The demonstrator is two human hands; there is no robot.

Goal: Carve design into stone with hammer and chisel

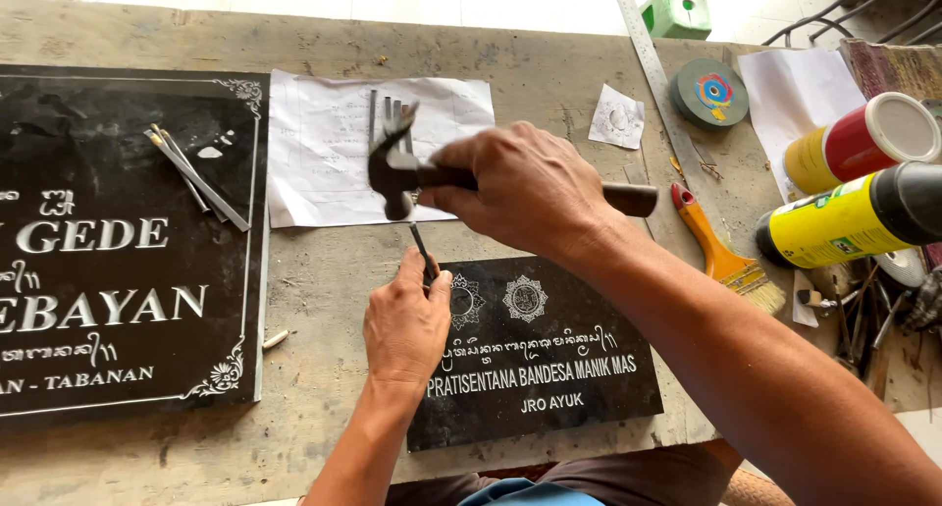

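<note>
Stone plaque [549, 388], small, black and engraved with pale lettering and two round ornaments, lies flat near the front edge of the workbench [324, 300], directly under both hands as I watch through the head camera. To its left I see a much larger black engraved plaque [108, 300] with a decorative white border, a few thin metal tools [196, 177] resting on its upper part. Behind the hands a white sheet of paper [324, 143] carries several more slim chisels [388, 113]. At right, two spray cans lie on their sides, one yellow with a black cap [849, 221], one red and yellow with a white cap [863, 141], beside an orange-handled paintbrush [721, 256], a grinding disc [708, 94] and a long steel ruler [653, 69]. My right hand [530, 187] is clenched round the dark handle of a hammer [392, 172], its head poised just above the chisel. My left hand [407, 324] grips a thin chisel [424, 249] upright-tilted, its tip hidden behind the fingers at the small plaque's upper left corner.
</note>
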